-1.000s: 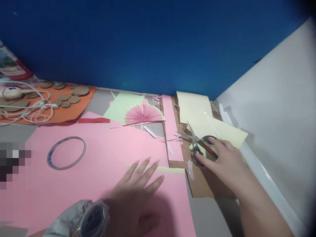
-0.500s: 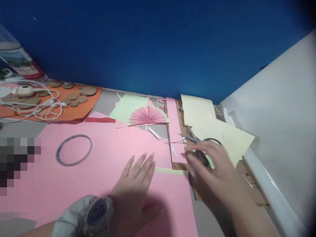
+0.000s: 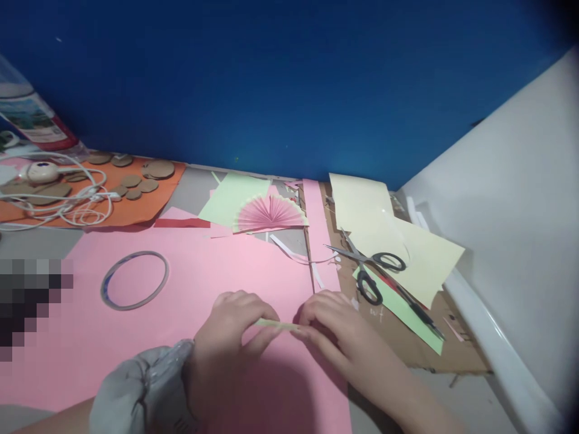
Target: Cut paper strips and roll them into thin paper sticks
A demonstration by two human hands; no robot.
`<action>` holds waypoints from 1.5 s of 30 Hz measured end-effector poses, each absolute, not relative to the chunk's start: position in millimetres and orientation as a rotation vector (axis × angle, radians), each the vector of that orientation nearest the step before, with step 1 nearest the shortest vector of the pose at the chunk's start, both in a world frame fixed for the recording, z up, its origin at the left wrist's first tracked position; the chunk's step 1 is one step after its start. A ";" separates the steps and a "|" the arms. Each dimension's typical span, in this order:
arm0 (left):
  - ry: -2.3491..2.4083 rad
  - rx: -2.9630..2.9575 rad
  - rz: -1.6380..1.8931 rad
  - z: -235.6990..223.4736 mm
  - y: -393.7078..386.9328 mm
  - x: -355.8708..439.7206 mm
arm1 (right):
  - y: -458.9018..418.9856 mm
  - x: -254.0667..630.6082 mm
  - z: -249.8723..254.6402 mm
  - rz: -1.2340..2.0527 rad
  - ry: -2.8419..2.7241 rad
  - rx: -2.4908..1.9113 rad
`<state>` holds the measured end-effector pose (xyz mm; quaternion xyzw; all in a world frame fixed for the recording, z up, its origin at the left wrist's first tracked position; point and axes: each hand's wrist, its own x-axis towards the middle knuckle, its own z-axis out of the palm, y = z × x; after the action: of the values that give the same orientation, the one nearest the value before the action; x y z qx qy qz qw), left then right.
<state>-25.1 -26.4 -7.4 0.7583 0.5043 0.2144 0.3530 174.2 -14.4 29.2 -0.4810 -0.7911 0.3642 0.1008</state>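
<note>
A narrow pale green paper strip (image 3: 286,327) stretches between my hands, just over a large pink sheet (image 3: 217,265). My left hand (image 3: 235,325) pinches its left end, and my right hand (image 3: 332,331) pinches its right end; the fingers cover both ends. Beyond my right hand lie open scissors (image 3: 368,283) with black handles, resting partly on a green paper piece (image 3: 407,310). A pleated pink paper fan (image 3: 271,214) with a pale scalloped edge lies farther back. To the left of my left hand rests a thin ring-shaped tape roll (image 3: 134,280).
Cardboard (image 3: 389,337) and pale yellow sheets (image 3: 402,241) lie at right, beside a white panel (image 3: 506,211). Orange paper (image 3: 154,202) at left carries cardboard discs and tangled white earphones (image 3: 81,199). A bottle (image 3: 40,117) stands behind them. A blue wall (image 3: 271,90) closes the back.
My right hand has let go of the scissors and moved left to the pale green strip. My left hand, earlier flat on the pink sheet, has curled and now grips the strip too.
</note>
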 end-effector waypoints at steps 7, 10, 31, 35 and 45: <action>1.459 1.589 0.773 -3.5 -18.2 -30.2 | -6.6 194.5 26.0 1.049 -2.205 -1.528; 1.490 1.464 0.886 0.8 -16.5 -33.7 | -6.4 206.2 23.3 1.077 -2.005 -1.567; 1.327 0.996 0.997 1.8 -16.5 -34.6 | -1.0 205.2 7.3 1.243 -1.199 -1.504; 1.284 1.061 1.002 4.1 -18.1 -34.3 | 0.5 204.2 8.3 1.580 -0.963 -1.361; 1.255 1.164 0.874 3.9 -17.6 -31.6 | 4.8 209.0 18.5 1.743 -0.797 -1.164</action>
<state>-31.6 -17.6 3.9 0.4964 0.5353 0.3730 0.5727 209.0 4.8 18.5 -0.4675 -0.3199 0.7001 0.4346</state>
